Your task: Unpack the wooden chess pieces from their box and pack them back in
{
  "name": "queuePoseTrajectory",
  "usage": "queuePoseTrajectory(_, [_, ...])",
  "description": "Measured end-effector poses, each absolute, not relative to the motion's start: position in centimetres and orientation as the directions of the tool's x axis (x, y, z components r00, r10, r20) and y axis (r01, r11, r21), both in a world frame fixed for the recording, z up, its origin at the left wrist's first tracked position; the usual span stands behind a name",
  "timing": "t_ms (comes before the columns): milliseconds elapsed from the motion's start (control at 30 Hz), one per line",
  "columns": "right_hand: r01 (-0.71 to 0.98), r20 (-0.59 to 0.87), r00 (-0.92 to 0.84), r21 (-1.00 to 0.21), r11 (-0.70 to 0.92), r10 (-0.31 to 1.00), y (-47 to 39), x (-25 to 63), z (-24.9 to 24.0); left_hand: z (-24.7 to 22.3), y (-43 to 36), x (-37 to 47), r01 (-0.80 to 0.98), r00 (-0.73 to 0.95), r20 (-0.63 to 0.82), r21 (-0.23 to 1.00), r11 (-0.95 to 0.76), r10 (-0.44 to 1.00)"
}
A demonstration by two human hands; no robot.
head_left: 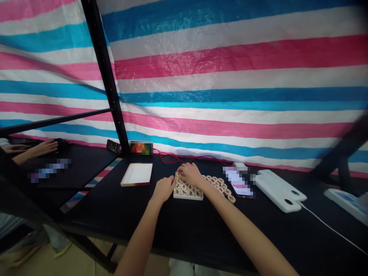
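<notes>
Several rows of round pieces marked with characters are held in the white tray, which is set on the black table. The tray's far left corner is met by the left hand, its fingers bent; whether a piece is pinched there cannot be told. The tray's far part is covered by the right hand, whose fingers are curled downward; their grip is hidden, so whether a piece is grasped cannot be told. To the right of the tray, loose pieces with red characters are grouped, partly covered by the right forearm. Farther right of the tray, a phone is laid flat, then a white device with a cable attached. Left of the tray, a shallow box is placed with its white inside shown. Behind the tray, a red cord is strung along the foot of a striped sheet. Well left of the tray, another person's hand is seen.
</notes>
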State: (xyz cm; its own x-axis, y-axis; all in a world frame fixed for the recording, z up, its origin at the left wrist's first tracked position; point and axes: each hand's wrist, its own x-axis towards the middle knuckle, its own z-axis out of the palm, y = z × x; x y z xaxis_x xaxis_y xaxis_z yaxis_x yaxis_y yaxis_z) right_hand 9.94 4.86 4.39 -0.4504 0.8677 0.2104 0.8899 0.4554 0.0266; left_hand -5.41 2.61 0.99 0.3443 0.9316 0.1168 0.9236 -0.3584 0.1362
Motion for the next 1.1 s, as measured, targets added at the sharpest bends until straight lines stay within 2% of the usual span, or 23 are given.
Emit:
queuePoseTrajectory(133, [0.893,0.267,-0.431,-0.014,0.451,0.862,4.6,10.1,3.9,0.7,2.9,-5.4,0.920,0.350,0.115,0.143,-0.365,0.929])
queuePoseTrajectory(300, [0.909,0.295,-0.370,-0.083,0.409,0.881,2.5,13.4,5.9,0.9,2.8,-5.5,0.923,0.342,0.092,0.152,-0.353,0.935])
queuePoseTrajectory(367, [0.909,0.255,-0.370,-0.099,0.405,0.893,0.9,16.1,6.9,1.1,2.7,-5.5,0.924,0.341,0.089,0.150,-0.351,0.936])
queuePoseTrajectory(433, [0.911,0.152,-0.376,-0.119,0.394,0.914,-0.9,19.0,7.6,1.3,2.6,-5.4,0.925,0.339,0.089,0.152,-0.349,0.936])
queuePoseTrajectory(567, [0.919,0.056,-0.378,-0.098,0.382,0.924,-3.9,21.9,6.8,1.4,2.6,-5.4,0.922,0.342,0.082,0.162,-0.351,0.936])
queuePoseTrajectory(767, [0.921,0.124,-0.379,-0.041,0.387,0.917,-5.2,21.1,4.5,1.6,2.3,-5.4,0.927,0.332,0.085,0.157,-0.341,0.940])
queuePoseTrajectory(900, [0.901,0.157,-0.399,-0.118,0.418,0.903,-4.4,20.7,5.7,1.8,2.2,-5.3,0.930,0.325,0.078,0.154,-0.334,0.942])
queuePoseTrajectory(1000, [0.879,0.236,-0.399,-0.178,0.443,0.886,-2.4,19.0,6.9,1.9,2.2,-5.2,0.935,0.314,0.065,0.149,-0.321,0.947])
queuePoseTrajectory(1100, [0.880,0.257,-0.402,-0.157,0.449,0.879,0.6,16.3,7.1,2.0,2.2,-5.2,0.941,0.302,0.061,0.140,-0.308,0.951])
